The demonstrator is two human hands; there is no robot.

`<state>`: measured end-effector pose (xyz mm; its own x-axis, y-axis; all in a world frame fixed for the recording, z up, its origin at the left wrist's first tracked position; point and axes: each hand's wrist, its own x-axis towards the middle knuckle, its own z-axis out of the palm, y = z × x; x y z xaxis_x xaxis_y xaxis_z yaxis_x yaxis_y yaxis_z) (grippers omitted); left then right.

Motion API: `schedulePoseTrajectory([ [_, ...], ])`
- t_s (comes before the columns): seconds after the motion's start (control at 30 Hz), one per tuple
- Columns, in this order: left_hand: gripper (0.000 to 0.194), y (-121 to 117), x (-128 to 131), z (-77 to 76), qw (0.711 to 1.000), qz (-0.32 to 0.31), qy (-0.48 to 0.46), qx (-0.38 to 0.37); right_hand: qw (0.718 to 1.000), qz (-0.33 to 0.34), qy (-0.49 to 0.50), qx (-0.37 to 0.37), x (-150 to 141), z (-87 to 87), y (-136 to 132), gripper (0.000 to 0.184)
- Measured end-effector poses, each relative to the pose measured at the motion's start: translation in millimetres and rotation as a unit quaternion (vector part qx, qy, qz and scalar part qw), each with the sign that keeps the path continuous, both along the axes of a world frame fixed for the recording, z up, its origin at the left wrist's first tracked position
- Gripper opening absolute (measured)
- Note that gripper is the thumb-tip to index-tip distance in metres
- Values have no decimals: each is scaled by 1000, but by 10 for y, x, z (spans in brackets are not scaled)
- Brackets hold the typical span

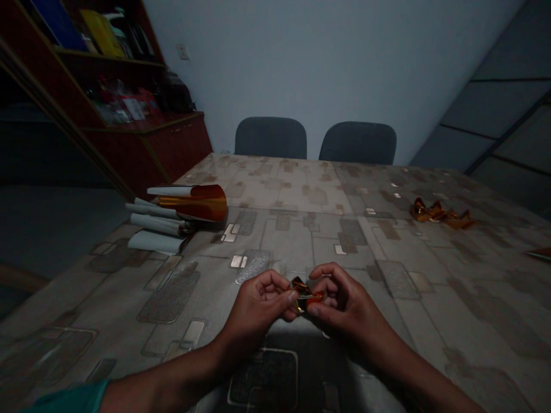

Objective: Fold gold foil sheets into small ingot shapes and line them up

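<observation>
Over the mottled grey vinyl table cover (327, 195), curled left hand (253, 312) is pinching a crumpled, glossy amber foil strip (305, 293), long axis running roughly crosswise; curled right hand (344, 307) is pinching its other end.

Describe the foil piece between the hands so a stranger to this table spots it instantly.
Near the edge of the patterned table, the left hand and right hand come together. Pinched between them is a small crumpled orange foil scrap, unlike the loose foil heap lying far right.
</observation>
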<state>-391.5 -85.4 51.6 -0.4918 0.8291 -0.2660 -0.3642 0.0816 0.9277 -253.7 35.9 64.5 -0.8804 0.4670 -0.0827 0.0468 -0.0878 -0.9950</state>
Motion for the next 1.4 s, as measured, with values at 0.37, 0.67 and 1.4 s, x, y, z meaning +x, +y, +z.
schedulePoseTrajectory([
  [0.37,39,-6,-29,-58,995,-68,-49,55,999,-12,21,-30,4,-26,26,24],
  [0.67,37,9,-28,-55,997,-49,-48,29,993,-2,-23,116,38,-17,32,13],
  [1.4,13,-31,2,-39,985,-49,89,137,959,-15,57,277,35,-4,52,17],
])
